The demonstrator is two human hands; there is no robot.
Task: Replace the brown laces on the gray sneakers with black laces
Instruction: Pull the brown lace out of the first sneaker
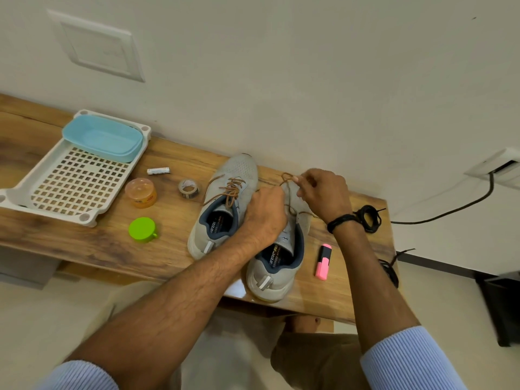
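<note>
- Gray sneakers (239,170) sit side by side on the wooden tabletop (107,243).
- Right hand (323,192) — grip pinching a brown lace (284,175) over the right-hand one.
- Left hand (264,215) — grip curled on the same lace.
- Black laces (368,218) lie coiled by the right wrist.

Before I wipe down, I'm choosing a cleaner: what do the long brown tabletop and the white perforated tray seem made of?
The long brown tabletop looks like wood or wood-look laminate: grain streaks, glossy glare at the front edge. The white perforated tray looks like moulded plastic: matte white, square grid holes, rounded corners.
</note>
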